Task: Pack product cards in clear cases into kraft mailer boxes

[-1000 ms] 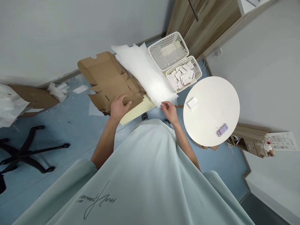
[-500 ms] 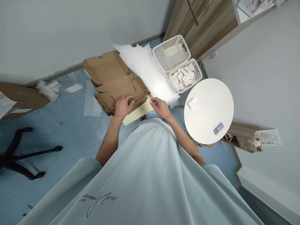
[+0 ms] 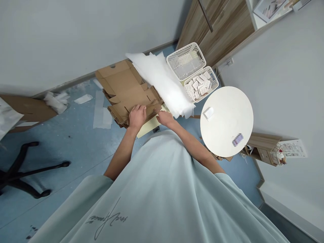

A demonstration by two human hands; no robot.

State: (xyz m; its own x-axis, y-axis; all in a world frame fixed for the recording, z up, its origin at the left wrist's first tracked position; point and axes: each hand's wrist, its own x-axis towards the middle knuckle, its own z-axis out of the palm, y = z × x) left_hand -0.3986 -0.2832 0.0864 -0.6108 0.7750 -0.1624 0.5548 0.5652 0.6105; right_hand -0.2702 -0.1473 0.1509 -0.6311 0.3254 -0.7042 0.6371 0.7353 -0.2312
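A stack of flattened brown cardboard boxes (image 3: pixel 126 86) lies in front of me, its slots and flaps showing on top. With fingers closed over the near edge flap of the top box, my left hand (image 3: pixel 137 118) rests at the middle of that side. My right hand (image 3: pixel 165 118) is closed at the flap's right end, and its fingertips are partly hidden against the cardboard. Beneath the stack, a pale yellow surface (image 3: pixel 148 127) shows. White foam sheets (image 3: pixel 164 84) lie along the stack's right side.
Two white baskets stand beyond the foam: one basket (image 3: pixel 174 58) with clear packaging, another (image 3: pixel 215 76) with small white packets. At the right is a round white table (image 3: pixel 225 125) bearing a small white box (image 3: pixel 208 113). A black chair base (image 3: pixel 22 168) stands at left.
My right hand has moved left onto the flap's end and closed there. My left hand has curled over the edge, and the flap looks bent up between the hands. The view shifted slightly.
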